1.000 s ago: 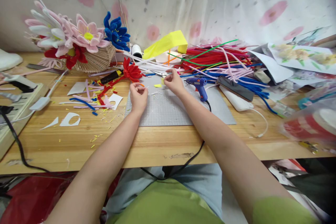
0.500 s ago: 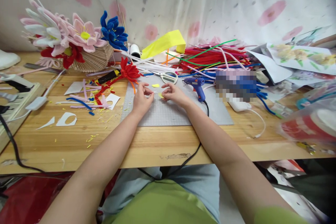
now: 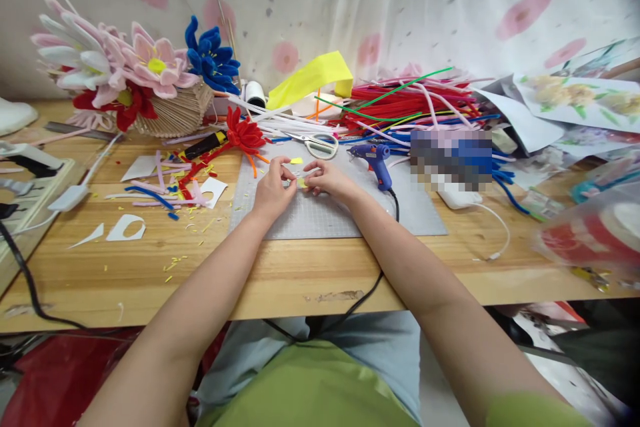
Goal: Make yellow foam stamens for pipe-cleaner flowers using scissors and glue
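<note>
My left hand (image 3: 274, 191) is above the grey cutting mat (image 3: 335, 221), its fingers curled in a pinch; whatever is between them is too small to make out. Close beside it on the right, my right hand (image 3: 327, 180) pinches a small yellow piece (image 3: 301, 183), which looks like paper or felt. A second yellow piece (image 3: 297, 161) lies on the mat just beyond the fingertips. Behind the hands rest white-handled scissors (image 3: 321, 145). A blue glue gun (image 3: 375, 161) lies to the right of my right hand, its black cord running toward the table's front edge.
A red fuzzy flower (image 3: 245, 135) lies left of the mat's far edge, near pipe cleaner offcuts (image 3: 155, 197) and white paper scraps (image 3: 126, 227). Bundled pipe cleaners (image 3: 395, 103) and a yellow strip (image 3: 313, 80) are behind. Fuzzy flowers in a basket (image 3: 175, 110) stand back left.
My two hands have come slightly closer together, and the fingers of my right hand have closed on the yellow piece. The view has shifted a little.
</note>
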`<action>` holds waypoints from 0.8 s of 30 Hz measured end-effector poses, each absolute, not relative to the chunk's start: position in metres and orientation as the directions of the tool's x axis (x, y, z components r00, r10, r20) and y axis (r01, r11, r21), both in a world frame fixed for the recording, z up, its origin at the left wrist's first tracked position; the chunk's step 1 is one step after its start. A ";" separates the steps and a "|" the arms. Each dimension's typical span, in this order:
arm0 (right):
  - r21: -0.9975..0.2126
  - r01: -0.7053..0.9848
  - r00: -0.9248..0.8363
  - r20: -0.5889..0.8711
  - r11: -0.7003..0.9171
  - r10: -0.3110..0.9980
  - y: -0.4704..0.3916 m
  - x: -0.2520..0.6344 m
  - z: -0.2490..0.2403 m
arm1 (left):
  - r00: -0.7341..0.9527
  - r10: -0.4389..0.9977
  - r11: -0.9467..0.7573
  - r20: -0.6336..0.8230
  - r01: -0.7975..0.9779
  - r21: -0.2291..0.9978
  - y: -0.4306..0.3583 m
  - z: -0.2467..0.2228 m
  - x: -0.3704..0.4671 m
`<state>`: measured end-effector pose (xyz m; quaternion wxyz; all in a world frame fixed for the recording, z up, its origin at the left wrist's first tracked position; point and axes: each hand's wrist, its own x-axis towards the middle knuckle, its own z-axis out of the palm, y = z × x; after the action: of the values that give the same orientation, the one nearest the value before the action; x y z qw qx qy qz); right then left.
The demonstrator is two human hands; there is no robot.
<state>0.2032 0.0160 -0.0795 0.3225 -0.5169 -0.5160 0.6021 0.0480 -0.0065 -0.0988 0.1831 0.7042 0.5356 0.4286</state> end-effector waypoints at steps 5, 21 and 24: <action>-0.954 0.085 -0.271 -0.300 -0.288 0.915 0.016 0.206 -0.079 | 0.091 0.916 -0.350 0.390 0.653 0.671 -0.007 -0.099 0.048; -0.950 0.031 -0.289 -0.305 -0.309 0.907 0.018 0.208 -0.080 | 0.095 0.937 -0.300 0.338 0.715 0.632 -0.006 -0.099 0.048; -0.952 0.028 -0.299 -0.300 -0.306 0.906 0.018 0.209 -0.079 | 0.089 0.938 -0.296 0.336 0.713 0.635 -0.006 -0.100 0.047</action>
<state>0.2087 0.0176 -0.0794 0.3395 -0.4851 -0.4814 0.6463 0.0472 -0.0057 -0.1003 0.1569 0.7212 0.5723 0.3575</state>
